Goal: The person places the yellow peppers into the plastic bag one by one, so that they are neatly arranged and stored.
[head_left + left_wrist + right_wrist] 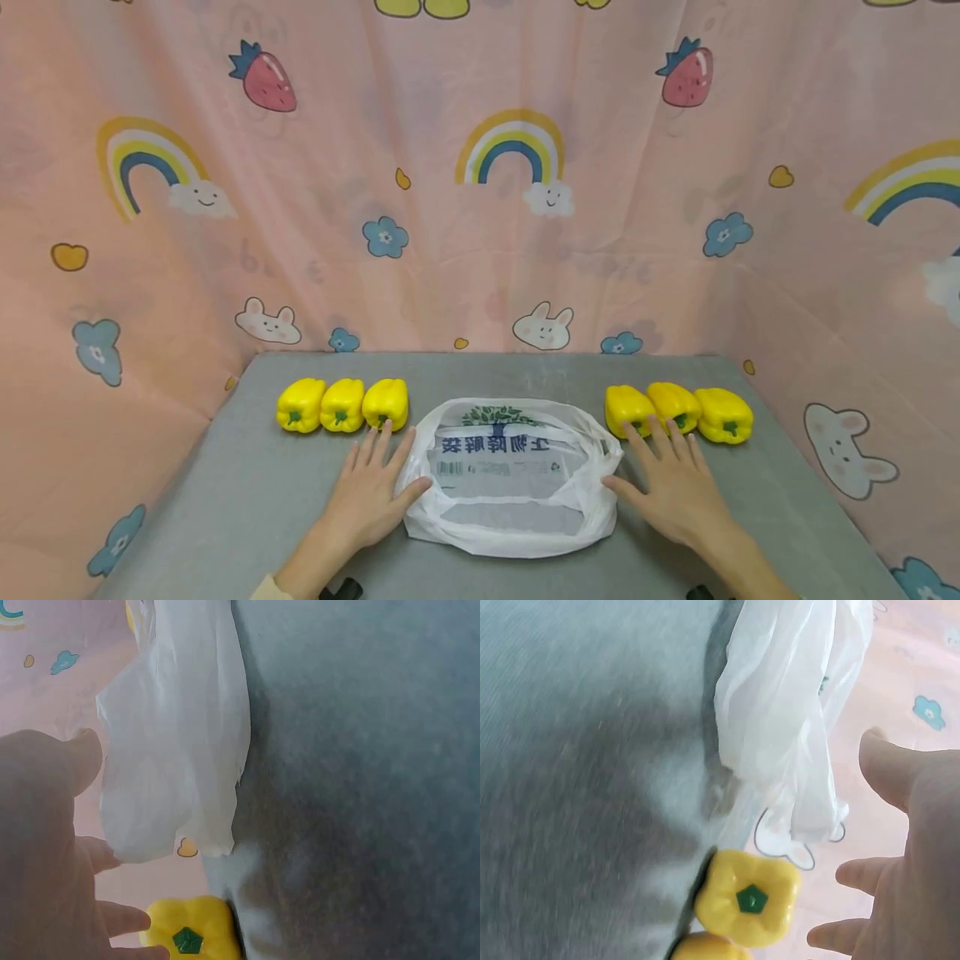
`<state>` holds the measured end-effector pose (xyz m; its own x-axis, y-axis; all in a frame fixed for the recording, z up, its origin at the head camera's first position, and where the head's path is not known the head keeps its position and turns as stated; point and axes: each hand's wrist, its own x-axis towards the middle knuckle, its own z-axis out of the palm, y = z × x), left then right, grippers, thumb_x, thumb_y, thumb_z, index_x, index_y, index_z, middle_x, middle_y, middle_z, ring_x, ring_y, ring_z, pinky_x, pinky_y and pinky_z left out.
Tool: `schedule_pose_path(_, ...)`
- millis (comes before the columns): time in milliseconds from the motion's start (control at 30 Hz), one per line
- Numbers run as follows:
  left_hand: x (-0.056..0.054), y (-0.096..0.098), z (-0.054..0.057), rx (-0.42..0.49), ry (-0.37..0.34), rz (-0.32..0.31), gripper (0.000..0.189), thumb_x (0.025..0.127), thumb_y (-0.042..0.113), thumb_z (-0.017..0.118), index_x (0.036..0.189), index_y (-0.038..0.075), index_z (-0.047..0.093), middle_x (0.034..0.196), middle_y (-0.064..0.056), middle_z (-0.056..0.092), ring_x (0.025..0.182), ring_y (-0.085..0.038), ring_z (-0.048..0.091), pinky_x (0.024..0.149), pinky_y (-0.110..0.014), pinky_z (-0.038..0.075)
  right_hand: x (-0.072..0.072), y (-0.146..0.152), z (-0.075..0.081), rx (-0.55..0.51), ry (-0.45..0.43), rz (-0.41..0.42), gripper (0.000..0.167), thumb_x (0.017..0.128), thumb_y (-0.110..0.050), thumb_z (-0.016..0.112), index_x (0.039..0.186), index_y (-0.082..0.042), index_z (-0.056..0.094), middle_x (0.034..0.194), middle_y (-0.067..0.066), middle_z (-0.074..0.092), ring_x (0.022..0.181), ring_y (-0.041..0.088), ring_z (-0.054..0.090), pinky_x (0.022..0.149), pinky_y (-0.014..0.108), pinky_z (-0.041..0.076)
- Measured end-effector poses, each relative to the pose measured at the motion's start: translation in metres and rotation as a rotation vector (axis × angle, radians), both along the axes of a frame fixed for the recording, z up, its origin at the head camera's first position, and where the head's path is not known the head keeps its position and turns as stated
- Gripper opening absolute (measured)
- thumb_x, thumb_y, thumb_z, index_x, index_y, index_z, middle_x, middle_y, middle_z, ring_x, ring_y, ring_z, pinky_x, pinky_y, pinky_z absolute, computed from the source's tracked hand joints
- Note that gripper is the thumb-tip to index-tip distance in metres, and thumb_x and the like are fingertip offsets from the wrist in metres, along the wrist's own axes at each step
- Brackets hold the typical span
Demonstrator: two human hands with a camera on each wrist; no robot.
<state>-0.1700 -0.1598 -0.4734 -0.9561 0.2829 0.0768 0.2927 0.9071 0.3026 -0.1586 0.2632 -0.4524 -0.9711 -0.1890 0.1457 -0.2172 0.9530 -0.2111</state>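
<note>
A white plastic bag (510, 546) stands in the middle of the table with its mouth spread wide; a green tree and dark characters are printed inside its far wall. My left hand (367, 492) is at the bag's left side, fingers straight and spread, thumb by the rim. On the right side my right hand (671, 487) is held likewise, its thumb close to the bag. Neither hand holds anything. Three yellow bell peppers (342, 406) sit in a row beyond the left hand. Three more yellow bell peppers (673, 407) are beyond the right fingertips, partly covered by them.
The grey table (225, 500) reaches back to a pink curtain (510, 275) printed with rainbows, strawberries and rabbits, which also runs along both sides. Black pieces (345, 590) show beneath the wrists at the lower edge.
</note>
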Motion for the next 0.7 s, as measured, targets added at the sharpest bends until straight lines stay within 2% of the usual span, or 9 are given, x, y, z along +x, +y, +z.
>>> schedule_pose_path(100,-0.003,0.002,-0.001,0.043,-0.019,-0.017,0.072,0.103,0.056,0.048,0.161,0.018,0.031,0.166,-0.021,0.020,0.152,-0.044,0.016,0.120,-0.064,0.016,-0.002,0.006,0.001,0.016,0.020,-0.006,0.090,0.095,-0.067,0.055,0.157,-0.005,0.036,0.160,0.035,0.023,0.146,0.057,0.016,0.115,0.072,0.011)
schedule_pose_path(267,-0.008,0.006,-0.004,0.183,-0.066,-0.030,0.068,0.103,0.049,0.055,0.161,0.019,0.033,0.164,-0.023,0.024,0.150,-0.046,0.020,0.115,-0.068,0.023,-0.004,0.013,0.006,0.018,0.021,-0.020,0.089,0.095,-0.067,0.054,0.157,-0.005,0.037,0.160,0.034,0.023,0.145,0.058,0.017,0.115,0.072,0.014)
schedule_pose_path(467,-0.015,0.008,-0.008,0.381,-0.075,-0.026,0.065,0.097,0.039,0.068,0.154,0.015,0.046,0.156,-0.024,0.037,0.140,-0.049,0.038,0.105,-0.072,0.036,-0.005,0.022,0.011,-0.005,0.011,-0.017,0.089,0.096,-0.064,0.055,0.156,-0.002,0.036,0.158,0.037,0.024,0.144,0.059,0.017,0.113,0.072,0.016)
schedule_pose_path(700,-0.024,0.009,-0.016,0.530,-0.126,-0.025,0.059,0.092,0.031,0.075,0.146,0.016,0.054,0.151,-0.015,0.046,0.138,-0.041,0.043,0.110,-0.067,0.034,-0.010,0.036,0.015,-0.019,0.000,-0.040,0.088,0.096,-0.064,0.055,0.156,-0.002,0.036,0.156,0.039,0.025,0.142,0.060,0.019,0.110,0.076,0.018)
